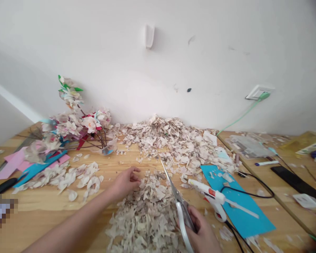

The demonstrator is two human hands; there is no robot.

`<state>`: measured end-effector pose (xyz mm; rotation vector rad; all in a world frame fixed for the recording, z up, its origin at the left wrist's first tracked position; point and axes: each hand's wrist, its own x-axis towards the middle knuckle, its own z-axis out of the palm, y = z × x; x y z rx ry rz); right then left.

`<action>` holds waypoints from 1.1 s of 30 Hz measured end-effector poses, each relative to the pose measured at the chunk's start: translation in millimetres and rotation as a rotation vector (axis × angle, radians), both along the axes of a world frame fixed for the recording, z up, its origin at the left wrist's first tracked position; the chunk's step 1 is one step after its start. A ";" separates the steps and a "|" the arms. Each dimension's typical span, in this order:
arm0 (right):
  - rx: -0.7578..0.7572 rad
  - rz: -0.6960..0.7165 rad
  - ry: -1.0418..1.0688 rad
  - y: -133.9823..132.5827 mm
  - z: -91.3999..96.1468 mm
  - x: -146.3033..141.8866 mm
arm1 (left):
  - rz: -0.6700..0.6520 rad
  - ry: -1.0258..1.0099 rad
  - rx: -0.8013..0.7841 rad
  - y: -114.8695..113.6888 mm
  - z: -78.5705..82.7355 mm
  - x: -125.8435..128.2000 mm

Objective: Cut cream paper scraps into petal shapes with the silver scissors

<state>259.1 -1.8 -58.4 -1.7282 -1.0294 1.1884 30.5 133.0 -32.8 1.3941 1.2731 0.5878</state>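
My right hand (202, 230) is wrapped round the white handles of a pair of scissors (177, 195). Its metal blades point up and away, over the edge of a pile of dry, pale petal-like scraps (144, 221). At the left of that pile's far end is my left hand (127, 181), its fingers curled in; whatever may be between them is hidden. A larger heap of similar scraps (171, 137) lies behind, against the wall. To the left, loose whole petals (68, 177) are spread on the wooden table (42, 214).
Artificial flowers on twigs (73, 123) stand at the back left, near pink and blue sheets. On the right, a white glue gun (208, 191) with a black cord rests partly on a blue sheet (250, 225). Beyond lie a pen (267, 163) and a black strip (295, 181).
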 end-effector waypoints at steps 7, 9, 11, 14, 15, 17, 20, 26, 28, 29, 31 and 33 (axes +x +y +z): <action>0.009 -0.110 0.103 0.3 2.5 -5.3 | 0.058 -0.290 -0.221 -10.2 32.8 -4.8; 0.052 -0.101 0.168 3.9 12.7 -13.8 | 0.077 -0.398 -0.268 -18.8 44.8 -2.2; 0.112 -0.155 0.196 9.2 23.8 -25.7 | 0.093 -0.510 -0.318 -28.8 55.7 2.1; 0.229 -0.186 0.259 19.2 37.8 -43.7 | 0.138 -0.599 -0.346 -44.4 65.5 10.5; 0.255 -0.165 0.284 22.4 41.7 -48.3 | 0.154 -0.606 -0.332 -49.7 66.4 13.5; 0.262 -0.110 0.325 27.3 48.8 -54.8 | 0.166 -0.581 -0.227 -60.4 64.6 18.2; 0.217 -0.068 0.367 28.3 57.9 -60.5 | 0.171 -0.394 0.246 -75.7 56.1 17.9; 0.074 -0.056 0.530 9.5 65.3 -72.3 | -0.254 0.069 1.349 -97.4 43.2 -9.3; 0.071 -0.056 0.547 3.7 65.5 -75.8 | -0.350 0.134 1.446 -103.7 42.0 -15.5; 0.081 -0.064 0.540 1.5 66.0 -77.0 | -0.374 0.149 1.458 -107.2 41.5 -16.8; 0.115 -0.079 0.503 -1.7 68.1 -78.4 | -0.357 0.133 1.411 -114.7 40.8 -16.3; 0.147 -0.068 0.438 -3.8 71.9 -78.4 | -0.206 0.061 1.232 -122.0 40.8 -13.2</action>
